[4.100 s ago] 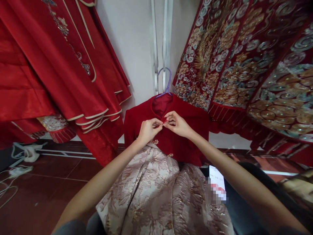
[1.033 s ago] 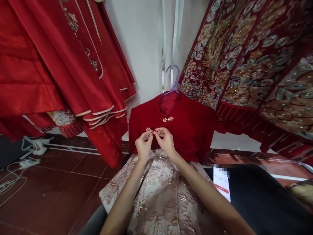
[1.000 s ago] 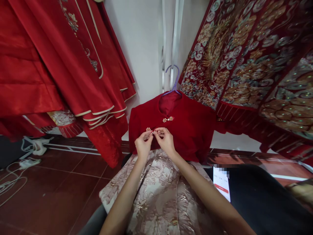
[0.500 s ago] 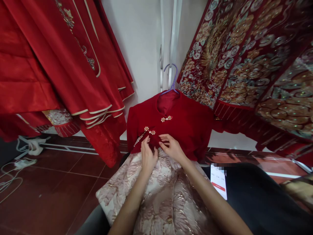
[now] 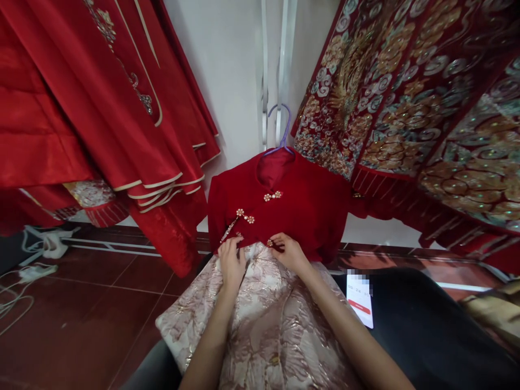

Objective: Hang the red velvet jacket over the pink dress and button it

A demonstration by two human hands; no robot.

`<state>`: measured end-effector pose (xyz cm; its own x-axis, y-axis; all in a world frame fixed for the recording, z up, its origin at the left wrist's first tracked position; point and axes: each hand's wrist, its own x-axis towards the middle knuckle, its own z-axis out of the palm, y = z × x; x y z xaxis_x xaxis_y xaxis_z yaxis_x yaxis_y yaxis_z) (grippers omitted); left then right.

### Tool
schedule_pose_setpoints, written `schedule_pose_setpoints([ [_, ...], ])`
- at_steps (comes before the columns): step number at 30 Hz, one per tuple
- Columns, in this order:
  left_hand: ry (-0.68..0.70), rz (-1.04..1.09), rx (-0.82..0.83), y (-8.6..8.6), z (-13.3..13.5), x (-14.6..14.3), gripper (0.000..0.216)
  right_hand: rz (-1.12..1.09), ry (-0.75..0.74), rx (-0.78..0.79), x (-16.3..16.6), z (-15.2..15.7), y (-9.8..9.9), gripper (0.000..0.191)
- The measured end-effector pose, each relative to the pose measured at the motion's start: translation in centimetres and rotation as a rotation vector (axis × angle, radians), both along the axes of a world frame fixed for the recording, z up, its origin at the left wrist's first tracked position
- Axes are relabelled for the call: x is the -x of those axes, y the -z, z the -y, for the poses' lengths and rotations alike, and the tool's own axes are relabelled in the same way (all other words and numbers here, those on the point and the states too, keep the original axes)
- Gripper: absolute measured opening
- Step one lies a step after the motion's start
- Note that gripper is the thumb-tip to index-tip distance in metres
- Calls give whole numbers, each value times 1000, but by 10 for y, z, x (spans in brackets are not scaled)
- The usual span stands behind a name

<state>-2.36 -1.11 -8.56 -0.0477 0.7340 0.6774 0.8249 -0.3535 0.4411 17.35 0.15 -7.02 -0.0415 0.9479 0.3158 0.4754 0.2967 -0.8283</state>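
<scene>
A dress with a red velvet top [image 5: 303,208] and a pale pink brocade skirt [image 5: 260,319] hangs in front of me on a purple hanger [image 5: 285,127]. Gold flower-and-pearl fasteners [image 5: 246,216] run along its slanted front opening, with another fastener [image 5: 272,196] at the neckline. At the waist, my left hand [image 5: 231,264] has its fingers curled on the red edge beside a partly covered fastener. My right hand [image 5: 291,253] pinches the waist edge by a small gold flower button [image 5: 270,242]. The waist seam shows between the two hands.
Red satin garments [image 5: 122,108] hang at left, and heavily embroidered ones [image 5: 410,108] at right. A phone [image 5: 359,298] lies on a black surface [image 5: 410,325] to the right. White cables [image 5: 16,303] lie on the tiled floor at far left.
My hands have moved apart and slightly lower along the waist, the left one going left. A gold button now shows by my right fingers, and another fastener by my left.
</scene>
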Motion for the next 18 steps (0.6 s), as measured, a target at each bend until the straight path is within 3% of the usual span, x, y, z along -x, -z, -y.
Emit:
schedule_pose_setpoints([
  [4,43,81,-154,3,4,-2,17,-137,-9,45,8,-2,1,20],
  [10,182,-70,-113,-1,7,-8,8,-167,-5,104,3,-6,2,25],
  [14,289,-46,-9,-1,6,-10,13,-119,-166,232,-15,5,-22,20],
  [18,228,49,54,4,1,-12,12,-134,-366,246,-10,22,-47,24],
])
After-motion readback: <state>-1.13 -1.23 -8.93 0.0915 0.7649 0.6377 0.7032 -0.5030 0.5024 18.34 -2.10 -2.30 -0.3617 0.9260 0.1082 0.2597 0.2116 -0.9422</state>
